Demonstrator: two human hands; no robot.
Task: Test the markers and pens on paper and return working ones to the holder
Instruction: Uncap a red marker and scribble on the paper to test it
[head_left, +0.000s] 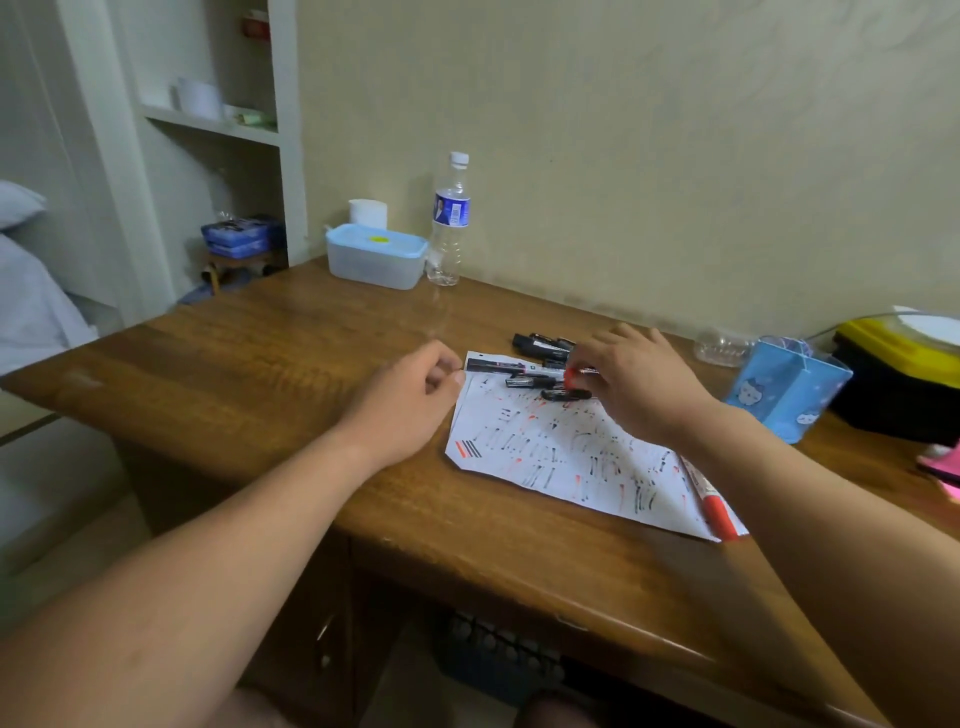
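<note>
Wooden tabletop (291, 374), brown, glossy, carrying everything listed.

Nearest: red marker (714, 506), capped, lying on the near right corner of the paper (545, 457). Paper white, covered with short black and red test strokes, flat on the tabletop.

Mid-field, left: left hand (415, 400), fingers curled, thumb tip at the far left corner of the paper; cannot tell whether pinching the sheet or only touching it.

Mid-field, right: right hand (634, 384), fingertips pinching a red-tipped marker (571, 376) above the far edge of the paper. Just beside it, three black markers (530, 382) lying on the far strip of the paper; further black markers (543, 344) in a loose cluster on the tabletop just beyond.

Right side: blue gift bag (784, 384), upright, near the right forearm; clear plastic item (722, 345) behind it, too blurred to identify; yellow-and-black box (898, 374) at the edge.

Far, against the wall: translucent container with blue lid (376, 254), water bottle (449, 218) upright just beside it, white tissue roll (368, 212) behind.
</note>
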